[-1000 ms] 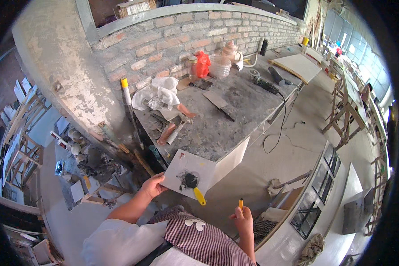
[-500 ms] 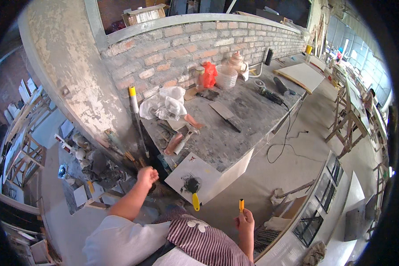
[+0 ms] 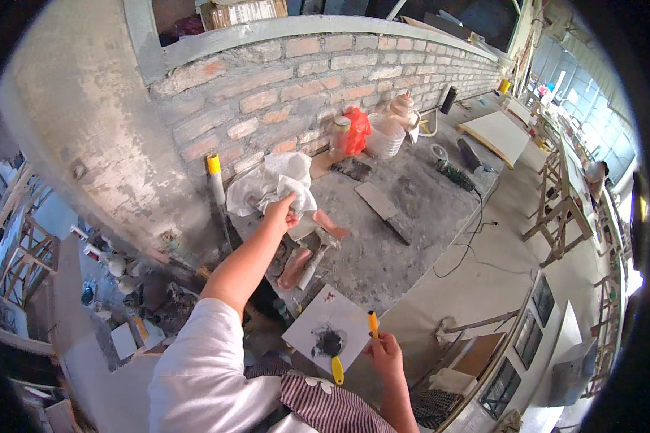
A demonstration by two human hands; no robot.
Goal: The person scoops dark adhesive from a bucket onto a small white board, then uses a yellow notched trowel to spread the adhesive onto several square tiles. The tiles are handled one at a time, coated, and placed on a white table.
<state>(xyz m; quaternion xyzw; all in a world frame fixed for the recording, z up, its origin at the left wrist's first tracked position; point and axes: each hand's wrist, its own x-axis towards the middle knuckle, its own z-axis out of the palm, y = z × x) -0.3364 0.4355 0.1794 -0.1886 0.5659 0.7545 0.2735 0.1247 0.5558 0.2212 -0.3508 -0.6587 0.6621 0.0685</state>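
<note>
My left hand [image 3: 282, 215] is stretched out over the bench at the near edge of a crumpled white cloth [image 3: 267, 189]; its index finger points forward, and whether it touches the cloth is hard to tell. In my right hand [image 3: 386, 351] stands a slim yellow tool with a black end [image 3: 373, 325]; its lower part is hidden in my fist. Between my hands, at the bench corner, lies a square white board [image 3: 303, 335] smeared with black paste [image 3: 326, 339]. A putty knife with a yellow handle [image 3: 337, 370] rests in the paste, its handle toward me.
On the grey workbench [image 3: 361, 274] lie a flat strip with a dark end [image 3: 383, 211] and a corded power tool [image 3: 455, 173]. A red plastic bag [image 3: 356, 130] and a clear bucket [image 3: 385, 136] stand by the brick wall [image 3: 289, 90]. A yellow-topped tube [image 3: 215, 177] leans at the left.
My left arm has swung forward from beside the bench to the white cloth. My right hand has risen slightly toward the board, still holding the yellow tool. The view has shifted.
</note>
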